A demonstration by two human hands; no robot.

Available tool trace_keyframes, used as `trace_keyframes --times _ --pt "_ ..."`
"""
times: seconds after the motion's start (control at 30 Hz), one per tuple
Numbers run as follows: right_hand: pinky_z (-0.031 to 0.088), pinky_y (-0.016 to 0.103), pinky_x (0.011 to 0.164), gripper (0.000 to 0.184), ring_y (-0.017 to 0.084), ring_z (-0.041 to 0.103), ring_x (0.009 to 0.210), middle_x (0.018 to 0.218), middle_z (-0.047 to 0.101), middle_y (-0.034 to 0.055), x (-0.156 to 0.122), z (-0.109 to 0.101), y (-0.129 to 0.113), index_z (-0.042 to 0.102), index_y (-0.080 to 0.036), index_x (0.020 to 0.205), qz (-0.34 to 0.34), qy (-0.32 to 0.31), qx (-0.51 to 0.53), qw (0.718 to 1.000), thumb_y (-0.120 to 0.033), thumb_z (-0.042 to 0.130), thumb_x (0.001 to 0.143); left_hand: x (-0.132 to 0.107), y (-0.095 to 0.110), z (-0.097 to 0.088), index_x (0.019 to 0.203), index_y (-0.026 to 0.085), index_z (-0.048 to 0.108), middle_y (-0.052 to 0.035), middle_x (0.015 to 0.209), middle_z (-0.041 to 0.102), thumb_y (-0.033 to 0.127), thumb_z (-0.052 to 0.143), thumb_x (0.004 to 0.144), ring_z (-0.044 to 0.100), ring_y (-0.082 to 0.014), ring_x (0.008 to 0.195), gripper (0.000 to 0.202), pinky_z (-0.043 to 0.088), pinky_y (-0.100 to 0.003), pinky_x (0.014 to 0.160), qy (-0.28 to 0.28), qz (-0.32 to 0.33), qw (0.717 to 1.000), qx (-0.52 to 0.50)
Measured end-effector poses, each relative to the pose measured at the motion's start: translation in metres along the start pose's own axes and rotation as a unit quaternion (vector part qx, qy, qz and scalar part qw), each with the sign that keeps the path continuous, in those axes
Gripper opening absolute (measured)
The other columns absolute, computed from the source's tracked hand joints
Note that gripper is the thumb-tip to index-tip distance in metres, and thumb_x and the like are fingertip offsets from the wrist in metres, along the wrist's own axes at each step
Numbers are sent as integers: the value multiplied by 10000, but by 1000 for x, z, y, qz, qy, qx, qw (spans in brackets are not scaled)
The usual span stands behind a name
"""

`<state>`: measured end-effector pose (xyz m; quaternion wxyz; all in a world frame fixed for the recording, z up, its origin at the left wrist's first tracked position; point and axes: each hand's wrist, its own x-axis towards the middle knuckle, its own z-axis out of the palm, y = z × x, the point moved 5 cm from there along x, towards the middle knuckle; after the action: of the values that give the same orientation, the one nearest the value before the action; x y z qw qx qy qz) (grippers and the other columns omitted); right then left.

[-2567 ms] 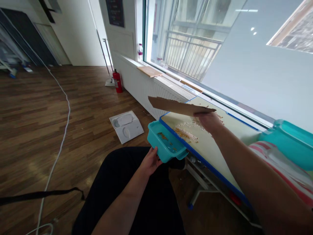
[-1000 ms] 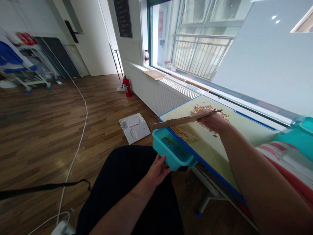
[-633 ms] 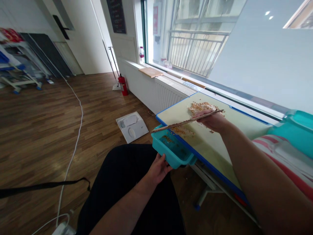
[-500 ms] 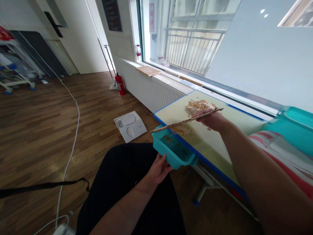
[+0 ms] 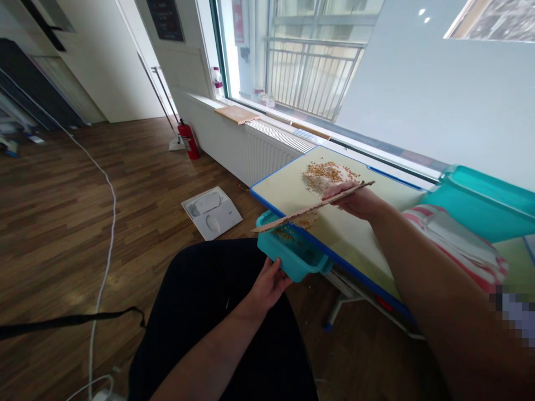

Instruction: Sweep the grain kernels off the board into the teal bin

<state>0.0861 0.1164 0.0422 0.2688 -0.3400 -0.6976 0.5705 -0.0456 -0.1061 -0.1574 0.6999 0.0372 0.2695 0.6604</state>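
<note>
Two hands are at work at the corner of a pale table [image 5: 355, 253] with a blue rim. The left hand [image 5: 270, 285] holds a teal bin [image 5: 286, 262] from its near side, thumb against the outer wall and the other fingers curled mostly out of sight underneath. That bin sits at the table's edge, above the person's dark-clad lap [image 5: 200, 301], and some yellow-brown kernels [image 5: 285, 234] lie inside toward its far end. The right hand [image 5: 355, 201] is closed around one end of a flat piece of cardboard [image 5: 305, 211], seen almost edge-on; its free end slants down across the table rim and past the far end of the bin (whether it touches the bin, I cannot tell). On the tabletop, just beyond the right hand, spreads a larger heap [image 5: 328, 171] of golden kernels mixed with pale, pinkish bits. A smaller patch [image 5: 308, 220] of similar stuff lies near the rim, beside the bin and partly behind the cardboard. Farther right, a red-and-white striped cloth [image 5: 453, 239] rests near a bigger teal container [image 5: 485, 200]. Down on the floor, a white tray [image 5: 212, 213] lies near the person's knee.
</note>
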Motion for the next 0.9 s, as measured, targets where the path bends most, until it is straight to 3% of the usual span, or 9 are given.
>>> trace_keyframes --times 0.27,0.6,0.9 --pt "526 331 670 197 176 625 690 699 697 26 -13 0 -4 709 -248 581 -11 9 18 1000 -261 852 445 -4 -7 4 1195 259 546 -46 1173 668 320 777 803 682 -207 978 459 571 -442 915 2 -6 1000 1" --pt "529 363 742 156 202 656 748 748 713 48 -28 -4 -3 716 -240 624 -24 -15 14 1000 -294 835 539 -7 -12 6 1283 272 516 -45 1184 667 316 769 811 686 -204 975 538 564 -440 934 7 -10 1000 -1" --pt "526 386 733 251 206 621 711 700 696 47 -39 -6 -10 699 -262 569 0 15 -26 1000 -412 860 449 -14 -25 13 1236 247 537 -52 1156 675 293 768 811 678 -216 1019 486 536 -470 986 -1 -33 999 0"
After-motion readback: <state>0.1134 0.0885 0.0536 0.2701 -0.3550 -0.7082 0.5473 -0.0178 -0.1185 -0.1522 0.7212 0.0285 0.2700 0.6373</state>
